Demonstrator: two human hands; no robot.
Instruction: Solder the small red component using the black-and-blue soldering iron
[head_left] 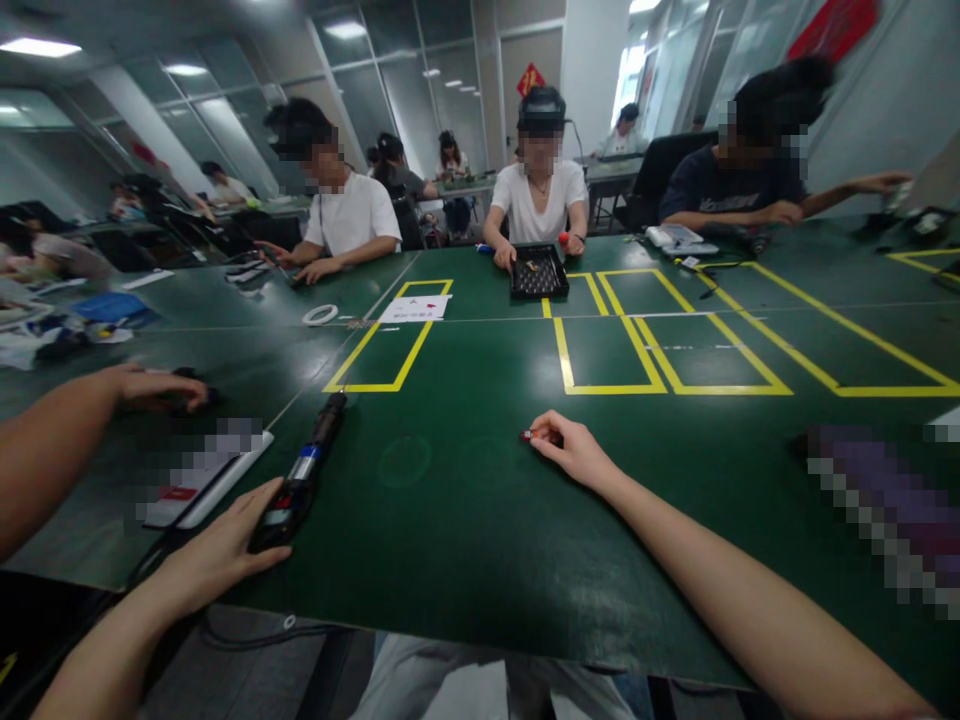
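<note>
My left hand (225,545) is at the left front of the table, its thumb and fingers round the rear end of an electric screwdriver (306,465). The screwdriver is black with a blue and silver band, and its tip points away from me. A cord runs near its back end. Over the middle of the table, my right hand (574,450) is closed in a pinch on a small red piece (526,435). That piece is mostly covered by the fingertips, so its kind cannot be made out.
A co-worker's hand (161,385) rests on a dark object at left, beside a white flat device (214,475). Yellow tape outlines (611,390) mark the green table (450,560). Opposite, a person holds a black tray (538,272). A paper sheet (416,308) and tape roll (320,315) lie farther back.
</note>
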